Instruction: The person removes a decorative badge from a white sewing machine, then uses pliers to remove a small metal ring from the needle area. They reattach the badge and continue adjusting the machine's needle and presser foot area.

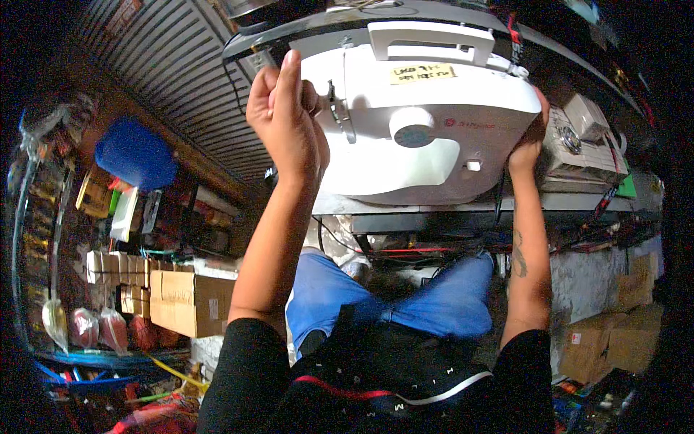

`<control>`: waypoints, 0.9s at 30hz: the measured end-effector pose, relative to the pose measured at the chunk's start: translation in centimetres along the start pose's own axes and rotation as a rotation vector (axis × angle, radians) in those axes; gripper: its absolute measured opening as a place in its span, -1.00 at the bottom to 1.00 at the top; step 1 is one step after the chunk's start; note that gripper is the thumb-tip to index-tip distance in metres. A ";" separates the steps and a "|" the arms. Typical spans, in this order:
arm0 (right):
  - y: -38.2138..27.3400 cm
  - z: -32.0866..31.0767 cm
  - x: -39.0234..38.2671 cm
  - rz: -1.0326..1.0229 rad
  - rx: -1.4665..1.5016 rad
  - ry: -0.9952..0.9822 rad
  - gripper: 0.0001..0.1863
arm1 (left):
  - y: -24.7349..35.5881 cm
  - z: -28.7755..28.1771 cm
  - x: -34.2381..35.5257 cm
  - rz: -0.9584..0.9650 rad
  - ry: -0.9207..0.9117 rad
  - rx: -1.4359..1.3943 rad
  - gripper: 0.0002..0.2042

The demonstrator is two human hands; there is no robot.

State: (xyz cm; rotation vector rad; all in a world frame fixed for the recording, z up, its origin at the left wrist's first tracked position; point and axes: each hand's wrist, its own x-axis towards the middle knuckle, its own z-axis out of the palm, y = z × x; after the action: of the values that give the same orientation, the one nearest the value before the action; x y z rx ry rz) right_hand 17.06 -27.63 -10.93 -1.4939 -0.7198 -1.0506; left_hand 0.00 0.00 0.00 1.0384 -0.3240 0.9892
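A white sewing machine [426, 83] stands upright on the bench before me, with a round dial [413, 129] on its front and a carrying handle [432, 36] on top. My left hand [288, 119] is at the machine's left end, next to the dark slot in its front. Its fingers are curled and one digit points up; whatever they hold, if anything, is hidden. At the opposite end, my right hand [530, 141] is wrapped round the machine's right side, its fingertips partly out of sight. A yellowish handwritten label [423, 74] sticks to the top.
Right of the machine lie pale boxes [587, 148] with a small metal part on them. The bench edge [448, 220] runs above my knees. A blue container [136, 153], a cardboard box [191, 302] and bagged goods [113, 329] fill the left. More cartons [600, 340] stand low right.
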 end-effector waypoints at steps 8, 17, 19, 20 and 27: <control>0.6 -0.1 0.0 0.122 0.189 0.026 -0.50 | 5.2 1.4 0.1 0.058 -0.067 0.041 -0.54; 0.8 -0.1 -0.1 0.135 0.270 0.034 -0.51 | 12.0 -0.2 -7.4 -0.139 0.169 0.073 -0.56; 0.5 0.0 0.1 0.168 0.300 0.036 -0.53 | 12.3 -1.1 -9.4 -0.217 0.209 0.062 -0.56; -0.1 0.0 0.2 0.143 0.284 0.039 -0.57 | 12.4 -1.8 -10.2 -0.256 0.144 0.072 -0.61; -16.1 2.9 -7.8 0.387 0.543 0.032 -0.75 | 6.8 -4.8 -16.4 -0.111 0.299 0.201 -0.56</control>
State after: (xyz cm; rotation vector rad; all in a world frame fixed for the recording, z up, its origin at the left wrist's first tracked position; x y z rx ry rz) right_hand 0.26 -20.82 -10.93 -1.0807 -0.5996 -0.5255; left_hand -15.49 -3.69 -9.23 1.0586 0.0800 1.0742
